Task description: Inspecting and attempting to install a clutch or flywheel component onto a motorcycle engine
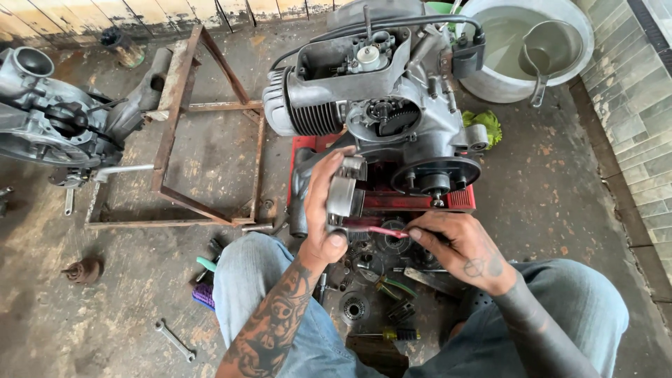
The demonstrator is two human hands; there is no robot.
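My left hand (323, 210) grips a round grey metal engine part (346, 194) with toothed edges, held upright in front of me. My right hand (458, 241) pinches a thin red-handled tool (383, 231) whose tip points at the lower edge of that part. Just beyond both hands a grey scooter engine (378, 98) rests on a red stand (420, 199), its finned cylinder to the left and a black round hub facing me. My knees in blue jeans frame the hands from below.
Small parts, pliers and a yellow-handled screwdriver (392, 334) lie on the floor between my legs. A rusty metal frame (203, 126) and a second engine (49, 119) stand at the left. A wrench (175, 341) lies front left. A basin of water (525, 45) sits back right.
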